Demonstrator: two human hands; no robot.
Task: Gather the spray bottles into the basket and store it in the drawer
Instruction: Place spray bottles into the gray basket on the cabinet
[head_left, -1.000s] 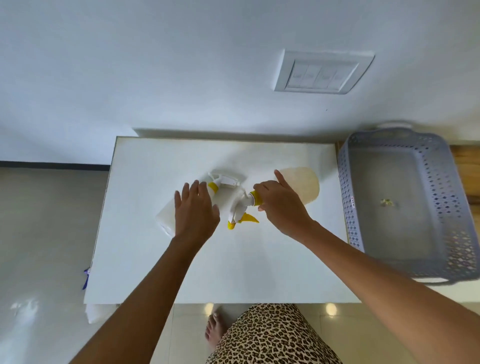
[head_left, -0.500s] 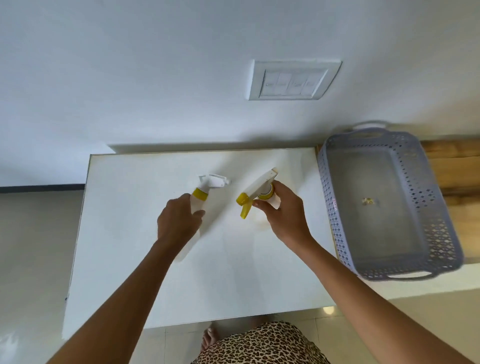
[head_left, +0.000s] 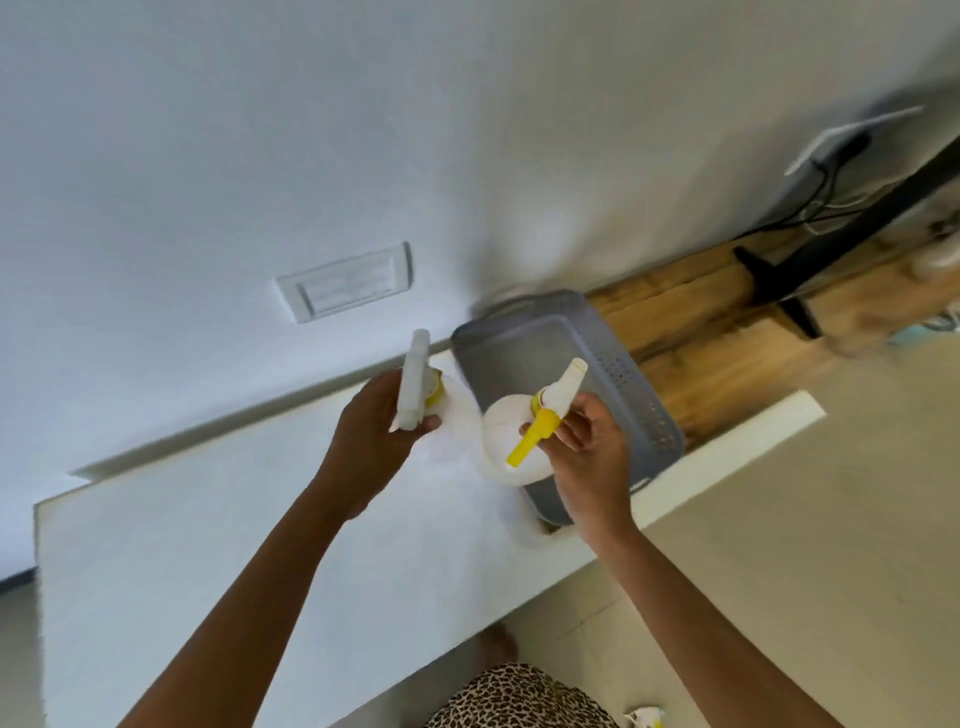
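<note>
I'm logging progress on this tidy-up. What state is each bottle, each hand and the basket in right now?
Left-hand spray bottle: held off the table, not in the basket.
Right-hand spray bottle: held up near the basket, not set down.
Left hand: grips its bottle.
Right hand: grips its bottle by the neck.
Basket: upright at the table's right end, no bottle visible inside.

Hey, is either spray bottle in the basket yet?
Not yet. The left hand grips the left bottle over the table; the right hand holds the right bottle above the basket at its near edge.
</note>
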